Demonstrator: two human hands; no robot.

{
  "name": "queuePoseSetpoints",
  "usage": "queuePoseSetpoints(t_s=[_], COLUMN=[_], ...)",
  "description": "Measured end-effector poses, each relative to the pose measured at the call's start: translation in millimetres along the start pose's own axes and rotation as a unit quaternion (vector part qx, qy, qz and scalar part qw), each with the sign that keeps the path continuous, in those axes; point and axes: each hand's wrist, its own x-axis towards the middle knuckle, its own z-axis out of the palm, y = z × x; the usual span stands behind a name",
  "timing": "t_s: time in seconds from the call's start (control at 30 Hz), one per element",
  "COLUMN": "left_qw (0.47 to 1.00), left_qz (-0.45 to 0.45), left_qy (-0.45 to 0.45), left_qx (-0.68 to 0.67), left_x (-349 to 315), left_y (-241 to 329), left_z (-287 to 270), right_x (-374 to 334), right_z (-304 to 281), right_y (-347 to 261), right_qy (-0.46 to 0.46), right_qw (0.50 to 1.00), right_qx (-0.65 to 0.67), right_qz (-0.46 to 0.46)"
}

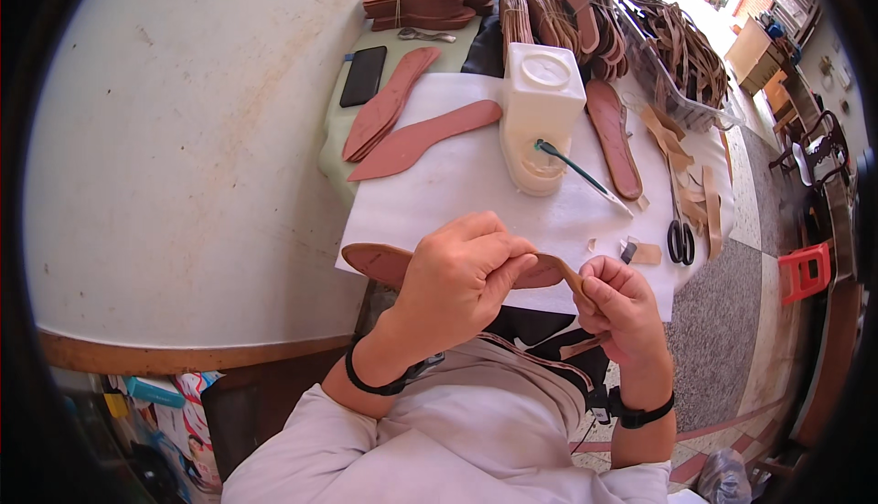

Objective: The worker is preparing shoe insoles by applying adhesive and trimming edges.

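My left hand grips a brown shoe insole from above, held flat over the near edge of a white paper sheet. My right hand pinches a tan leather strap at the insole's right end. Both hands are close together above my lap. Each wrist wears a black band.
A white plastic jug lying on its side holds a green-handled brush. Loose insoles, another sole, black scissors, strap pieces and stacked soles crowd the small table. A black phone lies at left. A red stool stands at right.
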Motion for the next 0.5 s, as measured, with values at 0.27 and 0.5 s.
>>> queuePoseSetpoints(t_s=[0.27,0.5], left_qw=[0.999,0.997], left_qz=[0.039,0.022], left_qy=[0.036,0.073], left_qx=[-0.002,-0.011], left_x=[3.6,3.2], left_y=[8.0,13.8], left_z=[-3.4,5.0], right_x=[4.1,9.4], right_z=[17.8,27.8], right_y=[15.1,27.1], right_qy=[0.005,0.022], right_qw=[0.997,0.987], right_qx=[0.027,0.050], right_qz=[-0.075,-0.152])
